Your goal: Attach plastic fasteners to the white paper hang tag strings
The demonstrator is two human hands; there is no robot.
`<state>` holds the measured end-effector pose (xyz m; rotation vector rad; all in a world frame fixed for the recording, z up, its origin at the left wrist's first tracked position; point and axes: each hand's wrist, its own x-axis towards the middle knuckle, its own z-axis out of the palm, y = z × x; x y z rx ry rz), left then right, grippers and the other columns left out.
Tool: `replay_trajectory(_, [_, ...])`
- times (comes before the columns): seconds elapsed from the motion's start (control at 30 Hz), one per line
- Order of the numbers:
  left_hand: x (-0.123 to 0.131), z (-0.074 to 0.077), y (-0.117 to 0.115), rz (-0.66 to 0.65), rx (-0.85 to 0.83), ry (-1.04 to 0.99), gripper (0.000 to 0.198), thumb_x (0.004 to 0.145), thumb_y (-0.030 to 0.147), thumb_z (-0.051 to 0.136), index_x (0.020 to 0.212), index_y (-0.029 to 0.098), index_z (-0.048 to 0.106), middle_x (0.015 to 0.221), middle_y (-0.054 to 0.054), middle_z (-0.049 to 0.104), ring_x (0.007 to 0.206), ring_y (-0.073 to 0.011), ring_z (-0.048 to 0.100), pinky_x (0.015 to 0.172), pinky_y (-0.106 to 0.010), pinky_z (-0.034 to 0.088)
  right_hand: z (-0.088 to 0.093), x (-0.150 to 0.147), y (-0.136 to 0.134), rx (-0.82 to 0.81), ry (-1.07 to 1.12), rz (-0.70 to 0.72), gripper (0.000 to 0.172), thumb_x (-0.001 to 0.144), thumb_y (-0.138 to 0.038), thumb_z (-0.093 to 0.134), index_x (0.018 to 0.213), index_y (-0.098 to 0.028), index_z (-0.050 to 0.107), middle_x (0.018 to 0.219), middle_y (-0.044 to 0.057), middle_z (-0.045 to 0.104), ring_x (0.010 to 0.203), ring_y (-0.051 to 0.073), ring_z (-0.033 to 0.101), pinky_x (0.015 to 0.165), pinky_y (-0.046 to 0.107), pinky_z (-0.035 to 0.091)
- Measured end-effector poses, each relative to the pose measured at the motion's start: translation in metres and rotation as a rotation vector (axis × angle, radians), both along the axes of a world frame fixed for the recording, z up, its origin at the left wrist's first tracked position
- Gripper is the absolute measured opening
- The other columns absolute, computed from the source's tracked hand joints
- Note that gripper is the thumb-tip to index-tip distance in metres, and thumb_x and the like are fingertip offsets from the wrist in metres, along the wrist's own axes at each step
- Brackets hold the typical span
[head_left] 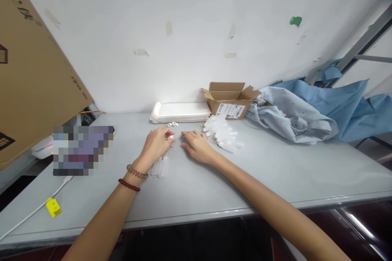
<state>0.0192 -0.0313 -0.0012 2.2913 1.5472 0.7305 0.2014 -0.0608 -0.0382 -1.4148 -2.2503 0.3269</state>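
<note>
My left hand (157,143), with two bracelets at its wrist, is closed in a pinch. A small white piece (170,136) shows between its thumb and fingertips; its exact kind is too small to make out. Just to the right, my right hand (199,147) rests low over the table, fingers stretched out and thumb apart, with nothing visible in it. Below my left hand lie a few translucent plastic tags with thin strings (160,167). A larger pile of similar translucent tags (223,133) is beyond my right hand. Several small white round pieces (173,124) lie behind my left hand.
A stack of white envelopes (183,110) and an open cardboard box (230,106) stand against the wall. Pale blue cloth (297,116) is heaped at the right. A pixelated device (82,151) with a white cable (30,215) lies left, beside a large carton (33,65).
</note>
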Motion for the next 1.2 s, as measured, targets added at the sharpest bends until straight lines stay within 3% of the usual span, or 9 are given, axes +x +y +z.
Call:
replay_trajectory(0.2, [0.002,-0.004,0.001,-0.105,0.029,0.066,0.012,0.074,0.023,0.059,0.083,0.018,0.064,0.090,-0.006,0.070,0.078,-0.0229,0.065,0.072,-0.032,0.048,-0.003,0.001,0.001,-0.029,0.038,0.032,0.040,0.093,-0.023,0.044,0.132,-0.014,0.042,0.130,0.016,0.054,0.121,0.028,0.042,0.092,0.049,0.031])
replay_trajectory(0.43, [0.004,-0.007,0.003,-0.123,-0.011,-0.004,0.011,0.072,0.021,0.061,0.081,0.017,0.064,0.086,-0.006,0.069,0.078,-0.0209,0.064,0.072,-0.030,0.049,-0.005,0.003,0.003,-0.033,0.140,0.057,0.039,0.091,-0.020,0.045,0.130,-0.016,0.046,0.131,0.014,0.054,0.123,0.028,0.043,0.098,0.051,0.030])
replay_trajectory(0.63, [0.006,-0.010,0.002,-0.105,-0.039,-0.068,0.014,0.072,0.022,0.061,0.083,0.016,0.066,0.087,-0.006,0.070,0.078,-0.0208,0.065,0.073,-0.030,0.049,-0.004,0.001,0.001,0.013,0.303,0.108,0.036,0.089,-0.013,0.044,0.125,-0.011,0.051,0.124,0.016,0.058,0.114,0.023,0.054,0.096,0.040,0.041])
replay_trajectory(0.83, [0.005,-0.014,0.004,-0.080,-0.073,-0.109,0.016,0.071,0.027,0.063,0.083,0.017,0.067,0.087,-0.006,0.070,0.077,-0.0215,0.065,0.073,-0.031,0.050,-0.005,0.000,0.000,0.017,0.358,0.103,0.036,0.087,-0.009,0.044,0.121,-0.011,0.055,0.114,0.015,0.063,0.106,0.024,0.059,0.091,0.040,0.045])
replay_trajectory(1.03, [0.004,-0.014,0.003,-0.074,-0.080,-0.123,0.016,0.070,0.027,0.064,0.083,0.018,0.067,0.087,-0.005,0.070,0.075,-0.0211,0.065,0.072,-0.031,0.051,-0.001,0.000,-0.001,-0.116,0.456,0.071,0.037,0.084,-0.010,0.049,0.120,-0.013,0.055,0.115,0.013,0.063,0.103,0.022,0.060,0.089,0.039,0.045])
replay_trajectory(1.2, [0.006,-0.014,0.002,-0.082,-0.103,-0.153,0.016,0.070,0.027,0.063,0.083,0.018,0.067,0.088,-0.006,0.070,0.078,-0.0214,0.066,0.072,-0.031,0.051,0.000,0.003,-0.001,-0.285,0.684,0.081,0.036,0.079,-0.015,0.056,0.115,-0.016,0.057,0.122,0.011,0.058,0.110,0.022,0.055,0.092,0.039,0.045])
